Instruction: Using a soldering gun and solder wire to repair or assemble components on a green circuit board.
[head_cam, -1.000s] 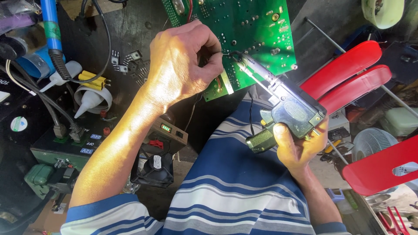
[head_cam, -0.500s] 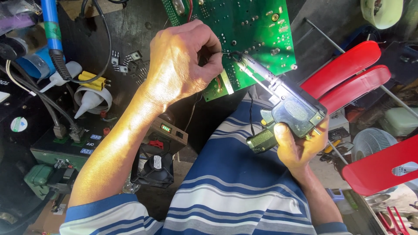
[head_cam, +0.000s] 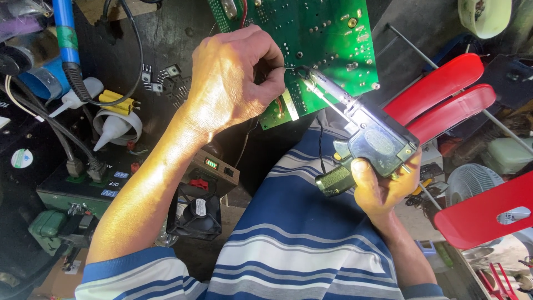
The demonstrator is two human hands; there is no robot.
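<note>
A green circuit board [head_cam: 322, 39] lies solder side up at the top middle. My left hand [head_cam: 233, 83] rests on the board's left edge, its fingers pinched on a thin solder wire [head_cam: 288, 68] that reaches the board. My right hand [head_cam: 380, 186] grips the handle of a dark pistol-shaped soldering gun [head_cam: 372, 139]. The gun's lit metal tip [head_cam: 308, 80] touches the board right beside the wire's end. My blue striped shirt fills the bottom middle.
Red plastic stools [head_cam: 444, 100] stand at the right. A blue-handled soldering iron [head_cam: 66, 39], white glue bottles [head_cam: 111, 128], a green power supply box [head_cam: 72, 189] and a small black fan [head_cam: 194, 214] crowd the left. Loose transistors [head_cam: 164, 78] lie near the board.
</note>
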